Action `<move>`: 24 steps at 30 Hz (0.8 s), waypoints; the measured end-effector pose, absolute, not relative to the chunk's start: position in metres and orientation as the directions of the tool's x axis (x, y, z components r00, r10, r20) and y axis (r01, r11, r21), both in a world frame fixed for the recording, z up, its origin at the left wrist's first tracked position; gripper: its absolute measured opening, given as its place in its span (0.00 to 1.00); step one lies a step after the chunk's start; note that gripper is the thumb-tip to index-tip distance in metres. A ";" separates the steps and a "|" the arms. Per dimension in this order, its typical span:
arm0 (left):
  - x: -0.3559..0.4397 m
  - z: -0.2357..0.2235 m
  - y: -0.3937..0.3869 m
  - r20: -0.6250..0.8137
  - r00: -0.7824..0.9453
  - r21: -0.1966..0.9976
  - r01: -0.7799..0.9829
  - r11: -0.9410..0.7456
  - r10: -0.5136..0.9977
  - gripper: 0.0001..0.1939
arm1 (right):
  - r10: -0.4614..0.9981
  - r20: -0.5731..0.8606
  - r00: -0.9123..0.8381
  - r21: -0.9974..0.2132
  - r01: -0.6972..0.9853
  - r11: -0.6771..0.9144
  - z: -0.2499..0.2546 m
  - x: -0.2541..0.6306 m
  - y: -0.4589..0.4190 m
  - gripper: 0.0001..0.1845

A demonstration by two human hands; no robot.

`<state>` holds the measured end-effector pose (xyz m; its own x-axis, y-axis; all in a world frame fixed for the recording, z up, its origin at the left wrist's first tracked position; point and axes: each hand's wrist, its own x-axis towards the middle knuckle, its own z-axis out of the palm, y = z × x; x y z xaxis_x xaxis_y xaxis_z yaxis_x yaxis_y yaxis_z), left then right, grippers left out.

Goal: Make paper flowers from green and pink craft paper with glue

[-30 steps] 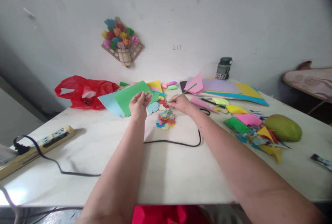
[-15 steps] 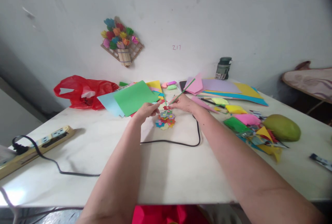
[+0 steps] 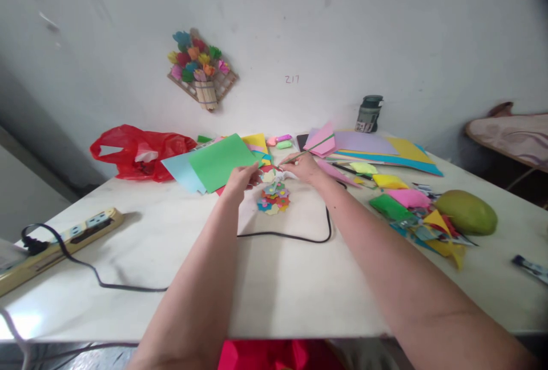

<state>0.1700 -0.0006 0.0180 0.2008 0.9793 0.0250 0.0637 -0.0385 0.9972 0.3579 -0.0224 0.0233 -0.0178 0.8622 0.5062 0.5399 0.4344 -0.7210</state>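
Observation:
My right hand [image 3: 303, 167] is pinched round a thin green stick [image 3: 322, 143], whose far end slants up to the right in front of folded pink paper. Opposite it, my left hand [image 3: 244, 180] has its thumb and fingers bent close beside small paper cut-outs; whatever sits between its fingertips is too small to make out. A cream paper flower [image 3: 269, 176] lies between the two hands, with red paper [image 3: 269, 168] just behind. Closer to me is a cluster of colourful paper flowers [image 3: 274, 197] on the white table.
Green paper [image 3: 222, 159] and a red plastic bag [image 3: 145, 153] lie at the left. A power strip [image 3: 81, 234] and black cord [image 3: 286, 236] are on the table. Right are clay packets [image 3: 389, 180], a green fruit [image 3: 466, 212] and paper scraps; a bottle [image 3: 369, 113] stands behind.
My left hand has come down and right from in front of the green paper to the cut-outs. The green stick in my right hand has tipped to a flatter slant.

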 end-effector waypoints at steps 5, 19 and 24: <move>0.187 0.016 -0.006 -0.005 0.350 1.000 -0.021 0.014 0.937 0.21 | 0.717 0.687 -0.118 -0.447 0.709 0.546 0.020 0.354 -0.019 0.04; 0.192 0.013 -0.009 0.108 0.315 0.993 -0.074 -0.089 0.943 0.08 | 0.705 0.672 -0.226 -0.263 0.817 0.514 0.022 0.350 -0.025 0.03; 0.193 0.015 -0.010 0.142 0.265 0.990 -0.030 -0.139 0.954 0.08 | 0.686 0.677 -0.268 -0.241 0.800 0.550 0.023 0.351 -0.028 0.06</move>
<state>0.1935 -0.0105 0.0152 0.2650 0.9538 0.1419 -0.0304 -0.1389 0.9898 0.3510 -0.0277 0.0229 -0.2677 0.6855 0.6770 0.7996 0.5501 -0.2409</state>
